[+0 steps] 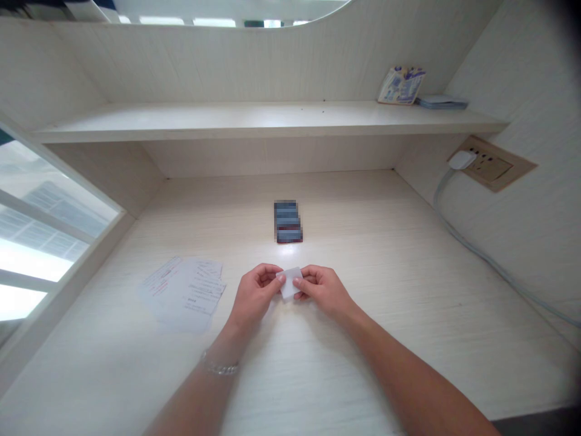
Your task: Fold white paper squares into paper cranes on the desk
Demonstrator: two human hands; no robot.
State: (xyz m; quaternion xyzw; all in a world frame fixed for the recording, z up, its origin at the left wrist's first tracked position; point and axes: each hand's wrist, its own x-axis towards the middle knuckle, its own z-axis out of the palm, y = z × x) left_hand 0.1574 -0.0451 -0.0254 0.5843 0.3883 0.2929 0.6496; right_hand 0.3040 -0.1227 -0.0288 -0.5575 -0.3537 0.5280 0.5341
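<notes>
White paper (291, 282), flat, 4-sided, left fingers (269, 270) and right fingers (315, 273) pinching it, grainy desk (381, 236)

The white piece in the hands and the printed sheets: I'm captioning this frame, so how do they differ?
The white piece is held between the left hand and right hand; the printed sheets lie on the desk.
The white piece is smaller than the printed sheets.
The white piece's visible face looks blank; the printed sheets show lines of text.
Both are pale.
</notes>
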